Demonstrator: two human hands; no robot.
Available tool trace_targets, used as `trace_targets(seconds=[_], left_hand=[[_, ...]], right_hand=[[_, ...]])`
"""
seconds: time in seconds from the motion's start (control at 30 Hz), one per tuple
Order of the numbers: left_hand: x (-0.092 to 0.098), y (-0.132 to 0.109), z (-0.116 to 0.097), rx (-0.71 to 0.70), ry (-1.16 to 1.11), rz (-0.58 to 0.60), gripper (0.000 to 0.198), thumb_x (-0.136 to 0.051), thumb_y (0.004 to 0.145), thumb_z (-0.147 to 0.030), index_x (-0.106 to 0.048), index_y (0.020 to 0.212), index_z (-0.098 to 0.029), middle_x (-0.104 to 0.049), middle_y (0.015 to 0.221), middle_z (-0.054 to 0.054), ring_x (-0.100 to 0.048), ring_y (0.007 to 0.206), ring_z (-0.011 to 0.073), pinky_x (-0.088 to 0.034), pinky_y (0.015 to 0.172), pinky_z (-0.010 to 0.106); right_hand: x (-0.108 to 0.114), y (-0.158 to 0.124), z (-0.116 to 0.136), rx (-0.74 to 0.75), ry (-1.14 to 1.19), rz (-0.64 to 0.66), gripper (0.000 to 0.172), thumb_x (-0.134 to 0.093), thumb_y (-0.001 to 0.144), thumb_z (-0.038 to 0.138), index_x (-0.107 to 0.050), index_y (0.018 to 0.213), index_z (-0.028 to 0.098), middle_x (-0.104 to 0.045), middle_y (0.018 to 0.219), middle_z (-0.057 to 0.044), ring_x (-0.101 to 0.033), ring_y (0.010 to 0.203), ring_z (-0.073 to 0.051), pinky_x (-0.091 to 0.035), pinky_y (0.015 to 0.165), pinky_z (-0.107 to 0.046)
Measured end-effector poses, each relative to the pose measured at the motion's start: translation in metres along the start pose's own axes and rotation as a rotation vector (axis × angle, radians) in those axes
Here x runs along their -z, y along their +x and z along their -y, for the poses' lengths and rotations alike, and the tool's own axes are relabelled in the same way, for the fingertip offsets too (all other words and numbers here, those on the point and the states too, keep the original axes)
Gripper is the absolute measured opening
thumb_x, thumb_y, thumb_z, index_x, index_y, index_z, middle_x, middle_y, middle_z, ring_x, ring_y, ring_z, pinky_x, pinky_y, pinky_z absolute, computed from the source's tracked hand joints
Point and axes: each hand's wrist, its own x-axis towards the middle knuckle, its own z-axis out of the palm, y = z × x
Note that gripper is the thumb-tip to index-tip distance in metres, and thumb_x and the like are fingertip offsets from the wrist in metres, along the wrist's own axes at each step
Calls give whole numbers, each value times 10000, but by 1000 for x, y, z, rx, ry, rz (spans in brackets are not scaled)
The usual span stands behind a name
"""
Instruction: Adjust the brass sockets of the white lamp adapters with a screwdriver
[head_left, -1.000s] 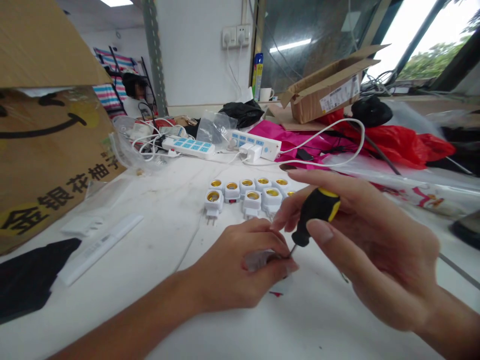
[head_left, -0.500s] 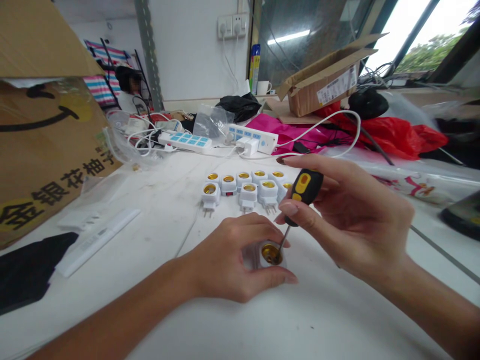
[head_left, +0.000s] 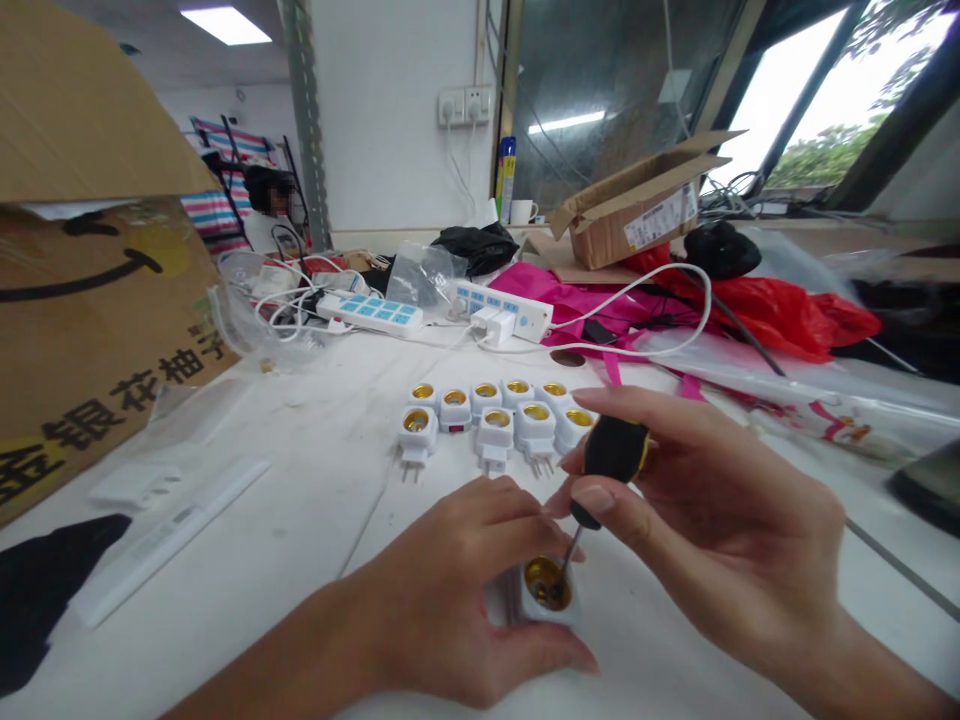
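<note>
My left hand is closed around a white plug-in lamp socket with a brass-lined opening, holding it upright on the white table. My right hand grips a black and yellow screwdriver. Its thin shaft points down into the socket's brass opening. Just beyond my hands, several more white lamp sockets with brass insides stand in two rows.
A big cardboard box stands at the left, with flat white parts and a black cloth before it. Power strips and white cables lie at the back, beside pink and red bags and an open carton. A person sits far back left.
The screwdriver tip has gone down into the socket's brass opening. My left hand turned the socket upright and both hands sit lower and nearer in view; the camera tilted.
</note>
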Motion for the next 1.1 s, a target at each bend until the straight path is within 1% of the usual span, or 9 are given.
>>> trace_targets(seconds=[0.1,0.2,0.3,0.47,0.6,0.73,0.83,0.97,1.1], left_hand=[[-1,0,-1,-3,8,18,428,-939,916,-404,-763,1238,-183,-826,1169,124,-772,1058,275,-621,964,391],[-3,0,3,-5,35,28,446,-932,929,-433,-751,1265,-201,-815,1124,101,-758,1014,254,-603,919,366],[-6,-2,8,-36,31,19,506,-953,905,-465,-732,1279,-205,-805,1181,99,-757,1067,260,-592,957,365],[-5,-1,7,-65,59,-1,462,-940,922,-441,-754,1226,-148,-788,1051,99,-740,944,233,-586,860,336],[-1,4,2,-65,41,-11,400,-936,918,-428,-771,1142,-140,-793,1014,103,-753,938,247,-612,875,362],[1,4,2,-52,20,9,397,-935,922,-430,-778,1139,-138,-828,1059,120,-789,1032,275,-624,991,402],[2,3,2,-64,49,7,374,-916,941,-442,-778,1141,-158,-825,1081,117,-788,1067,274,-624,1015,403],[4,4,1,-86,67,20,348,-927,933,-406,-772,1118,-156,-806,1061,98,-781,1061,261,-622,1008,384],[7,5,-1,-48,78,47,379,-939,922,-426,-787,1141,-156,-805,1067,90,-776,1046,250,-628,993,374]], right_hand=[[2,-1,-1,36,-47,-22,533,-936,873,97,-839,1331,352,-880,1208,3,-798,786,-121,-698,722,-139],[6,-5,1,9,-85,16,466,-866,950,161,-817,1377,340,-880,1163,-28,-823,747,-151,-716,660,-176],[7,-11,3,-64,-115,10,398,-797,1016,238,-803,1407,309,-878,1142,-53,-859,781,-174,-732,711,-182],[4,-12,0,-34,-105,-23,422,-909,920,192,-843,1311,335,-884,1193,-34,-826,697,-160,-718,619,-186],[4,-9,0,-20,-71,10,489,-878,948,192,-810,1404,356,-866,1269,-47,-869,992,-268,-771,755,-313],[2,-1,3,-118,93,61,391,-711,1083,180,-786,1438,327,-828,1318,-72,-868,979,-249,-775,813,-363],[0,5,4,-107,152,28,396,-851,974,120,-837,1320,312,-835,1253,-56,-855,985,-237,-770,831,-366],[-3,6,6,-41,125,3,467,-960,846,81,-867,1242,311,-853,1218,-32,-823,1133,-256,-748,924,-370],[-5,4,14,-69,108,34,257,-771,1068,228,-856,1297,306,-842,1281,-49,-838,1048,-239,-741,916,-406]])
